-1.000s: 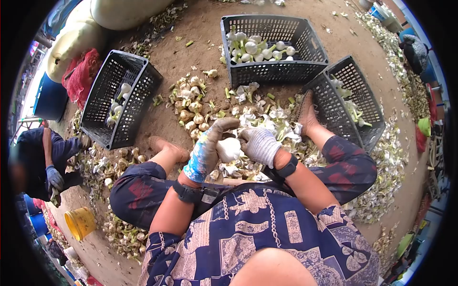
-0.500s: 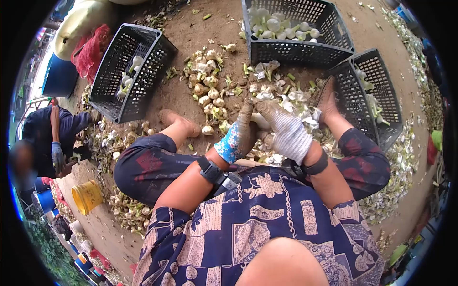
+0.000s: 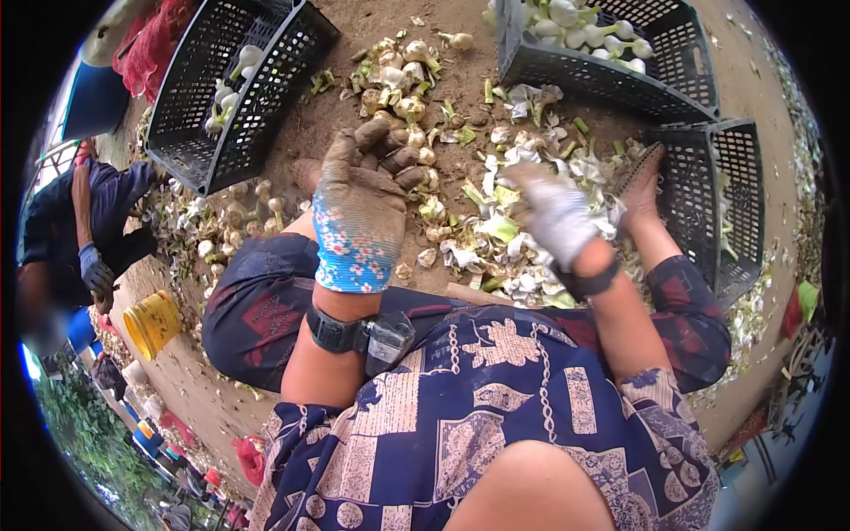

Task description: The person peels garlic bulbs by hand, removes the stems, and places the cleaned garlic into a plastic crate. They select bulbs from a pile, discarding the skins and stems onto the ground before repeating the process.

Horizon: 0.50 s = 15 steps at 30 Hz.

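Note:
My left hand, in a dirt-stained glove with a blue floral cuff, is over the row of unpeeled garlic bulbs on the ground. Its thumb stands apart from the half-bent fingers, and I see nothing held. My right hand, in a whitish glove, hovers above a heap of garlic skins; motion blurs its fingers. Clean white garlic bulbs with short stems lie in the black crate at the upper right. A few more white bulbs sit in the left black crate.
Beside my right foot stands another black crate. Loose garlic bulbs are heaped left of my knee, near a yellow bucket. Another person's gloved hand is at the far left, below a blue barrel.
My hands were together at the centre around a whitish bulb; now they are apart. My left hand has gone forward and left to the garlic row, my right hand to the right. The bulb is no longer visible between them.

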Each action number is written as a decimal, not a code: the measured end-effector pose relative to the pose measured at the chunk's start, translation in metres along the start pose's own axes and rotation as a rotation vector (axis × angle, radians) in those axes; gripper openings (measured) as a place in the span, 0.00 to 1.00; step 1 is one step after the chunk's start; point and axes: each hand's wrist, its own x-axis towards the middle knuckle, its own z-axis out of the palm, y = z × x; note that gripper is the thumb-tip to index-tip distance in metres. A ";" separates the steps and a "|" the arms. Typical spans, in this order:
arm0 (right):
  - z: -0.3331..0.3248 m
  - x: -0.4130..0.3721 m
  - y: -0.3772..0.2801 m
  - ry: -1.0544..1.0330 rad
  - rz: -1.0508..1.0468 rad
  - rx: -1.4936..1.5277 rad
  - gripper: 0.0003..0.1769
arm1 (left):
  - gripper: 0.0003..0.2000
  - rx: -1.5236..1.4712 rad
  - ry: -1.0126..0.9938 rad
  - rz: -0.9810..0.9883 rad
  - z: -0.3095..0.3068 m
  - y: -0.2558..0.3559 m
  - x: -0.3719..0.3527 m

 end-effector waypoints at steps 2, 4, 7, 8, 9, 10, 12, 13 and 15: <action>0.085 0.035 -0.029 -0.231 -0.310 -0.027 0.25 | 0.21 -0.008 -0.070 -0.035 -0.005 -0.004 0.002; 0.135 0.054 -0.047 -0.571 -0.303 -0.118 0.16 | 0.21 0.010 -0.028 -0.046 -0.003 -0.002 0.002; 0.187 0.071 -0.031 -0.676 -0.034 -0.114 0.13 | 0.22 0.045 -0.011 -0.045 -0.005 0.000 0.008; 0.186 0.073 -0.022 -0.712 -0.120 -0.182 0.12 | 0.22 0.082 0.005 -0.050 -0.004 -0.001 0.009; 0.174 0.072 -0.015 -0.746 -0.203 -0.255 0.13 | 0.22 0.115 0.015 -0.057 -0.003 -0.002 0.010; 0.156 0.071 -0.009 -0.665 -0.078 -0.182 0.13 | 0.22 0.109 0.002 -0.057 0.001 -0.005 0.010; 0.121 0.071 0.006 -0.544 0.155 0.053 0.14 | 0.20 0.573 -0.044 0.118 0.012 -0.012 0.008; 0.091 0.060 0.009 -0.380 0.229 0.237 0.18 | 0.20 0.806 -0.071 0.209 0.016 -0.016 0.006; 0.036 0.046 0.005 -0.267 0.299 0.355 0.19 | 0.32 1.586 -0.375 0.538 0.007 -0.023 0.010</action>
